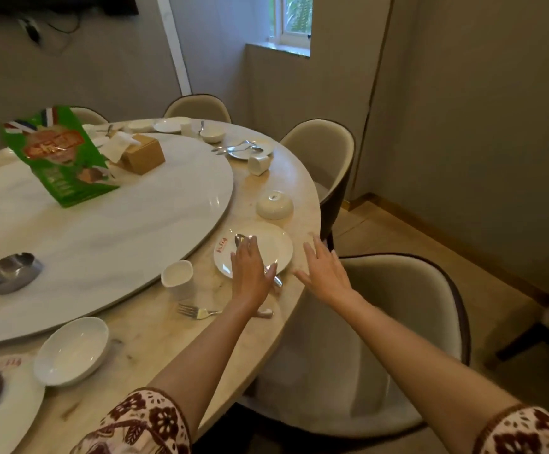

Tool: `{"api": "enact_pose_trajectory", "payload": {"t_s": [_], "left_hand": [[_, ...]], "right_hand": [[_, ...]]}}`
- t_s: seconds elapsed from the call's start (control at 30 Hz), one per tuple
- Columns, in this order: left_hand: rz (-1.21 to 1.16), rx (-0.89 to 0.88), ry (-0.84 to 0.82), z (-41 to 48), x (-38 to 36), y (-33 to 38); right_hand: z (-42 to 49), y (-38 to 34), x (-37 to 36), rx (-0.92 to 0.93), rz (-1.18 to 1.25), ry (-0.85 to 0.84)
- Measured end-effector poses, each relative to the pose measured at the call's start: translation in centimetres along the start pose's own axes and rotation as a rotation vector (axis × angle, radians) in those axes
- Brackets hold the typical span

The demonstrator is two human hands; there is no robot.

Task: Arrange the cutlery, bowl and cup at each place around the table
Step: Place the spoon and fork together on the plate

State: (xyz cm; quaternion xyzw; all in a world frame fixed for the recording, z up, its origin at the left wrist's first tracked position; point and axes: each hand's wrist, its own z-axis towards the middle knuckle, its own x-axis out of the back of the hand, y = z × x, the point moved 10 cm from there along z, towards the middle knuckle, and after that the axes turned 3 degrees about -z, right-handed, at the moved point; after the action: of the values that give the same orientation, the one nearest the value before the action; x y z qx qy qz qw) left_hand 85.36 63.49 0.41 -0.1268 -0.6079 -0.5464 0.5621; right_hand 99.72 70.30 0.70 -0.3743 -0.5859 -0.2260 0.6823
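Dim, soft indoor light. Daylight enters through a small window (291, 19) at the top centre, its panes overexposed. The white turntable (109, 224) carries a pale, diffuse sheen. Shadows are faint and soft-edged. The wide-angle lens bends the wall lines and the table edge (312, 204) toward the frame borders. The green box (58, 155) is motion-blurred, and the picture is slightly soft overall.

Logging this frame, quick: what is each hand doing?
Left hand: open, flat over the spoon on the plate.
Right hand: open, holding nothing.
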Motion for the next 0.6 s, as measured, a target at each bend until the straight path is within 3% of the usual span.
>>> {"api": "enact_pose_trajectory", "payload": {"t_s": [0.33, 0.53, 0.6], "left_hand": [[0.136, 0.301, 0.188, -1.0, 0.6, -5.9], [0.298, 0.477, 0.316, -3.9, 1.1, -4.5], [0.37, 0.623, 0.333, -5.5, 1.2, -4.6]], "right_hand": [[7.4, -4.0, -4.0, 0.36, 0.027, -0.093], [11.0, -4.5, -3.6, 0.595, -0.039, -0.076], [11.3, -5.4, -3.8, 0.639, -0.013, -0.074]]}}
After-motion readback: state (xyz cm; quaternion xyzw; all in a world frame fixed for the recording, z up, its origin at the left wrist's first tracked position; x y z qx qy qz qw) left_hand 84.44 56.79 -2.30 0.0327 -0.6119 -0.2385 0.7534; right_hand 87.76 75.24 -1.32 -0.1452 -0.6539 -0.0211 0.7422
